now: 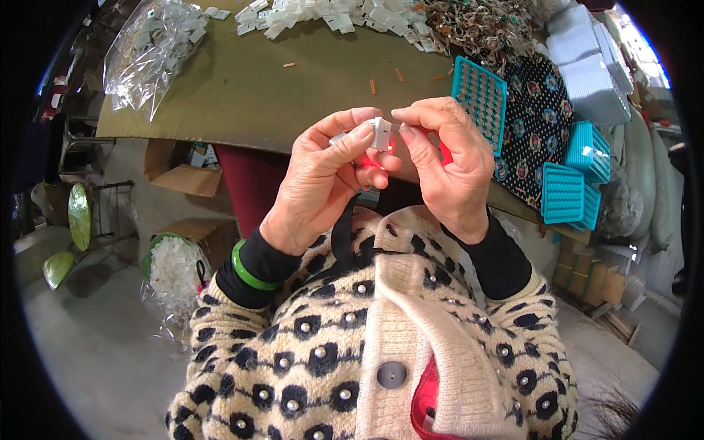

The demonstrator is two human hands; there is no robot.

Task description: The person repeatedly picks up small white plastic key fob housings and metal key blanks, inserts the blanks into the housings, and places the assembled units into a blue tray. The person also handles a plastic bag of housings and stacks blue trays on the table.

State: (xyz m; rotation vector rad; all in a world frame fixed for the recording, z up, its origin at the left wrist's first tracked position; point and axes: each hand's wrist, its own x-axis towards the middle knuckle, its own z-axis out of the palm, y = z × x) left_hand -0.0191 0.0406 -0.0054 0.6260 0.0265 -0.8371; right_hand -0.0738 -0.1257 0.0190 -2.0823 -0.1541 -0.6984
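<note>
My left hand pinches a small white plastic casing between thumb and fingers, just above the near edge of the table. Close to the casing's right side, my right hand has its thumb and forefinger drawn together. Something small and pale seems to lie between those fingertips, too small to name. A red glow falls on the fingers beneath the casing; its source cannot be made out.
On the green table lie a heap of white plastic pieces, tangled small parts and a clear bag. A turquoise tray stands right of my hands, with more turquoise trays beyond. Below left sits a tub of clear pieces.
</note>
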